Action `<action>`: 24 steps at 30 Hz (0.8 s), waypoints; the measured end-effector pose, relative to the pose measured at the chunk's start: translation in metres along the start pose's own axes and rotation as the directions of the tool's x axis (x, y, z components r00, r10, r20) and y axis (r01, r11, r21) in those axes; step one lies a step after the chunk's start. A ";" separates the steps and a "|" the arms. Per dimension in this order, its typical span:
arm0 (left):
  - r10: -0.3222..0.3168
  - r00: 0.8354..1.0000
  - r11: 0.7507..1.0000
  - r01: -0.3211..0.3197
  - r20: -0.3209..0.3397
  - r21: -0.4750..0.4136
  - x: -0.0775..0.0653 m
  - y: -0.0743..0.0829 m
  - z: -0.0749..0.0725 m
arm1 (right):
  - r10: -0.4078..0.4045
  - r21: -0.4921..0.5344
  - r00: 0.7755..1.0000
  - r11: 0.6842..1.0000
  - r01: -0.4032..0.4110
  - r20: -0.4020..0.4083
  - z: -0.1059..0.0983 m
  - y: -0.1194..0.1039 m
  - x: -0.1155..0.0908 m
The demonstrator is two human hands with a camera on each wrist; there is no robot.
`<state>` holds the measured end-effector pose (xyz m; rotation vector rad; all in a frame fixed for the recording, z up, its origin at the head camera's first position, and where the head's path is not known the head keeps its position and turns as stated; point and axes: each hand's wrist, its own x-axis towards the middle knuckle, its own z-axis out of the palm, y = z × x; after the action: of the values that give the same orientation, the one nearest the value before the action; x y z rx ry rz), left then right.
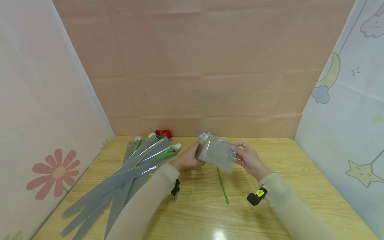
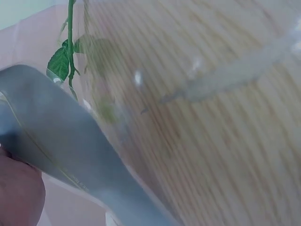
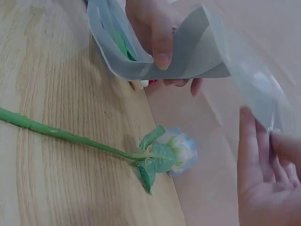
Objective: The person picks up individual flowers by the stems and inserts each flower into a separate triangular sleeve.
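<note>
A strip of grey translucent flower-wrapping film (image 1: pixel 218 154), edged with a thin gold line, is held up above the table between both hands. My left hand (image 1: pixel 189 157) grips one end, its thumb over the film in the right wrist view. At the other end my right hand (image 1: pixel 249 162) pinches the film's edge between thumb and fingers. Below and behind the film lies a pale blue artificial rose (image 3: pixel 181 151); its green stem (image 1: pixel 222 186) points toward me. In the left wrist view the film (image 2: pixel 70 132) blocks much of the scene.
Several long grey wrapped flowers (image 1: pixel 120 180) lie crossed at the left of the wooden table (image 1: pixel 288 206), with white tulips (image 1: pixel 177 147) and a red flower (image 1: pixel 165 134) at their heads. A pinkish cloth (image 1: pixel 201 66) hangs behind, and printed sheets flank both sides.
</note>
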<state>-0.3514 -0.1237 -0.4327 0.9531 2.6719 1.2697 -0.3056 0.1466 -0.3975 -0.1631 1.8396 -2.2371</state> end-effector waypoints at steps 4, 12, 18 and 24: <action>-0.044 0.999 0.999 0.044 -0.027 0.003 0.000 -0.002 -0.003 | -0.018 -0.117 0.990 0.993 0.001 -0.140 0.000 -0.004 -0.004; -0.120 0.990 0.981 0.129 -0.069 0.143 -0.001 0.000 -0.014 | -0.003 -0.139 0.992 0.990 -0.014 -0.123 -0.005 -0.009 -0.009; -0.087 0.996 0.961 0.090 -0.024 0.262 0.004 -0.002 -0.023 | 0.001 -0.172 0.996 0.985 -0.016 -0.091 -0.013 -0.009 -0.006; -0.036 0.998 0.944 0.017 0.052 0.330 0.004 -0.003 -0.035 | -0.030 -0.431 0.996 0.902 -0.010 -0.087 -0.027 -0.006 -0.004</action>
<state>-0.3659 -0.1468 -0.4105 0.9616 2.8955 0.7868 -0.3090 0.1738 -0.3970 -0.1472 2.3682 -1.8328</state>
